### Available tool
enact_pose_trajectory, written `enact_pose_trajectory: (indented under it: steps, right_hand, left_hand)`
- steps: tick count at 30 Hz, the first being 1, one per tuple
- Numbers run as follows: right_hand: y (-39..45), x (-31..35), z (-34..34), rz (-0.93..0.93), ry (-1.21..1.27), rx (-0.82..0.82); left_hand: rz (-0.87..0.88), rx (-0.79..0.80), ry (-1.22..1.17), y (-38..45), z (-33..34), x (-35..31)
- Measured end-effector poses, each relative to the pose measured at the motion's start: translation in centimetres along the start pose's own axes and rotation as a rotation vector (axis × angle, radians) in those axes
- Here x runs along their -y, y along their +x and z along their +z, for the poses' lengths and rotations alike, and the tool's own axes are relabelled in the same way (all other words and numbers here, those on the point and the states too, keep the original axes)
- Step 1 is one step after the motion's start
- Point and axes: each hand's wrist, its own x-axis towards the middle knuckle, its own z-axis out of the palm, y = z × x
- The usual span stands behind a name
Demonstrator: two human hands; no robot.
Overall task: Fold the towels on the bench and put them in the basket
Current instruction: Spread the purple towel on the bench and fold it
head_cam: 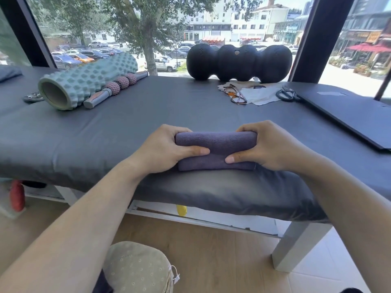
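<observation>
A purple towel [215, 148], folded into a thick compact bundle, lies near the front edge of the grey padded bench [148, 115]. My left hand [167, 150] grips its left end, fingers curled over the far side and thumb on top. My right hand [268, 148] grips the right end the same way, thumb pressed on the near fold. A rounded beige fabric thing [137, 269], perhaps the basket's lining, shows at the bottom of the view below my left forearm; I cannot tell what it is.
On the bench's far side lie a teal foam roller [84, 80], a massage stick [115, 88], a black peanut roller [239, 62], glasses [236, 94] on paper, scissors [285, 94] and a dark flat board [347, 113]. Wooden floor lies below.
</observation>
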Motion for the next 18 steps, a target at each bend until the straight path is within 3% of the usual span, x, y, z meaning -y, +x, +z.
enact_pose_trajectory:
  steps: [4, 10, 13, 16, 18]
  right_hand:
    - [0.0, -0.1, -0.1, 0.012, 0.008, 0.019]
    - [-0.5, -0.5, -0.3, 0.028, 0.149, 0.062]
    - [-0.3, -0.4, -0.3, 0.049, 0.150, 0.039]
    - [-0.1, -0.1, -0.2, 0.081, 0.214, 0.020]
    - [0.0, 0.2, -0.1, 0.088, 0.390, -0.007]
  left_hand:
    - [-0.025, -0.001, 0.007, 0.0, 0.1, 0.0]
    - [-0.043, -0.208, 0.052, -0.3, 1.0, 1.0]
    - [-0.031, -0.233, 0.146, -0.1, 1.5, 1.1]
    - [-0.062, -0.234, 0.067, 0.0, 1.3, 1.5]
    - [-0.077, -0.246, -0.004, -0.1, 0.8, 1.4]
